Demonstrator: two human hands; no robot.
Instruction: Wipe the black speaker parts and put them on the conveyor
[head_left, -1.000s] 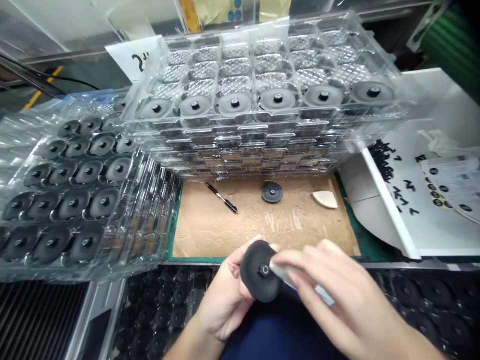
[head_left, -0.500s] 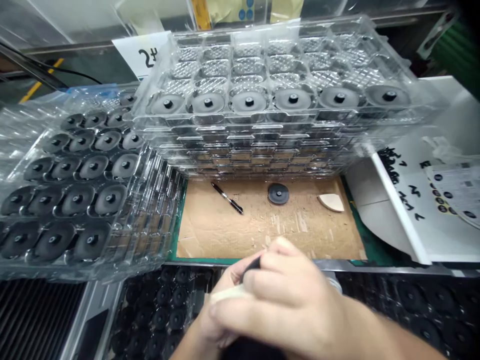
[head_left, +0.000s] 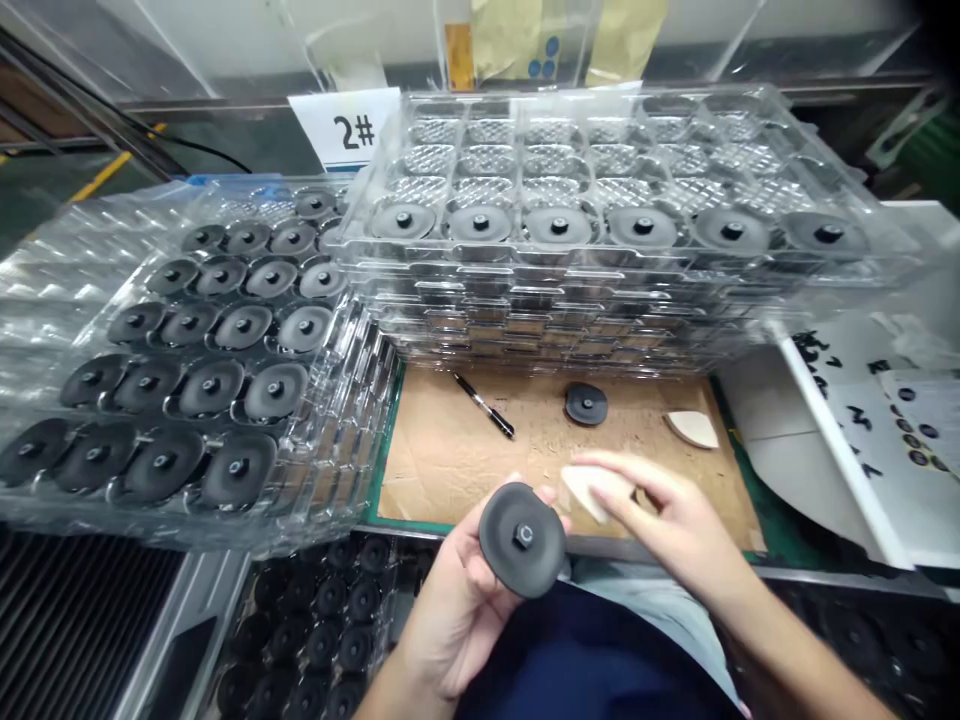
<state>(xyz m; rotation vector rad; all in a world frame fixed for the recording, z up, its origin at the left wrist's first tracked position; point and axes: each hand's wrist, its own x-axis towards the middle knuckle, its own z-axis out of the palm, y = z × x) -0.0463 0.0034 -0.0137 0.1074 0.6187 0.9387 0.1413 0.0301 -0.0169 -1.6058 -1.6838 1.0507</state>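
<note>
My left hand grips a black rounded disc with a small raised hub, its hub side facing up toward me. To its right, my right hand pinches a cream-white wedge-shaped pad between thumb and fingers, apart from the disc. Both hands are over the near edge of a cardboard sheet. On that sheet lie a second black disc, a black pen and another cream-white wedge pad.
Behind the cardboard rises a stack of clear plastic trays, its top front row holding discs. More tray stacks with discs stand at left. A white box with handwriting is at right. Disc-filled trays lie below the bench edge.
My hands were together around the disc and pad; now they are apart. The right hand has moved right with the pad, and the disc's hub side shows. The view has shifted.
</note>
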